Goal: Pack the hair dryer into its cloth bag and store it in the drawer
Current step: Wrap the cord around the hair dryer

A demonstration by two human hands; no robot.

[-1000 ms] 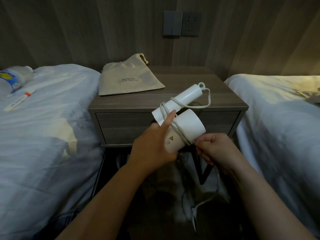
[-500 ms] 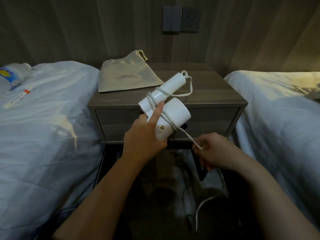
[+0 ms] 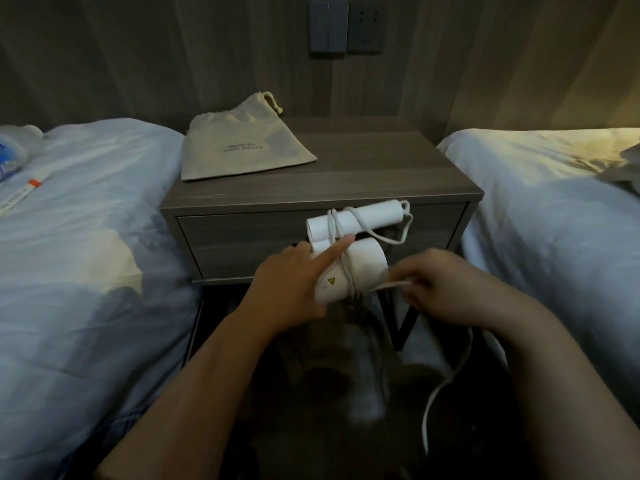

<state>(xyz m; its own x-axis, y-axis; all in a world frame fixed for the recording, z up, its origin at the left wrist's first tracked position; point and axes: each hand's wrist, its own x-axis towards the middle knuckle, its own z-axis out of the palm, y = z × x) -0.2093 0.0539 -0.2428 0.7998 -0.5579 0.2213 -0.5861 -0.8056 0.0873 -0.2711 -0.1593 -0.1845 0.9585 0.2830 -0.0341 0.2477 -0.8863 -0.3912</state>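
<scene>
- Midair, just in front of the closed grey drawer (image 3: pixel 249 237), hangs the white folded plastic hair dryer (image 3: pixel 349 261), its white cord (image 3: pixel 446 375) looped around barrel and handle.
- The left hand (image 3: pixel 291 289) cups the barrel, its grip closed on it, the forefinger stretched over the cord turns.
- The right hand (image 3: pixel 440 289) sits just beside, its grip pinching the cord, whose loose end trails down to the dark floor.
- The beige drawstring cloth bag (image 3: pixel 242 147) lies flat on the grey wooden bedside desk (image 3: pixel 381 174), well behind the dryer.
- White-sheeted beds (image 3: pixel 86 254) flank both sides.
- A yellow warning triangle marks the barrel; the bag's print is too faint to read.
</scene>
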